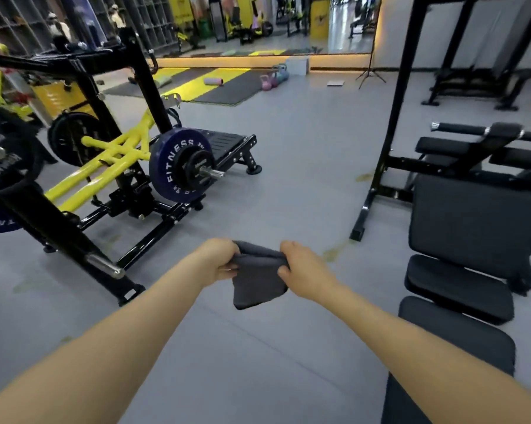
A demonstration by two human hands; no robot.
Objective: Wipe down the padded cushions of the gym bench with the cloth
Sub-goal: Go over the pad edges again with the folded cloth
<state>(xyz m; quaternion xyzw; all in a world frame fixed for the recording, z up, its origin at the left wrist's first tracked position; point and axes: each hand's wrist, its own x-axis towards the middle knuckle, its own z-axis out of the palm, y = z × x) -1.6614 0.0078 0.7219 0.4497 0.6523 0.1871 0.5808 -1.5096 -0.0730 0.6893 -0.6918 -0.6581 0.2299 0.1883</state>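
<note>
From the head view, both bare arms reach forward over the grey floor point(288, 166). The left hand point(218, 261) and right hand point(304, 267) each grip one upper end of a dark grey cloth point(258, 283), fingers curled round the fabric, so that it stretches between them and its folded lower part hangs in the air, touching nothing else.

The gym bench point(460, 270) stands to the right of the hands, apart from the cloth. Its black padded cushions run from near to far: a long pad at the lower right, a smaller pad beyond it, then a broad pad with roller pads at the far end. A black rack upright point(392, 117) rises just left of the bench's far end.

On the left stands a yellow and black plate-loaded machine point(111, 154). Its blue weight plate point(178, 166) reads "FITNESS" in white letters; the smaller print on it is too blurred to read. Coloured kettlebells point(273, 78) sit far off by a mirror wall.
</note>
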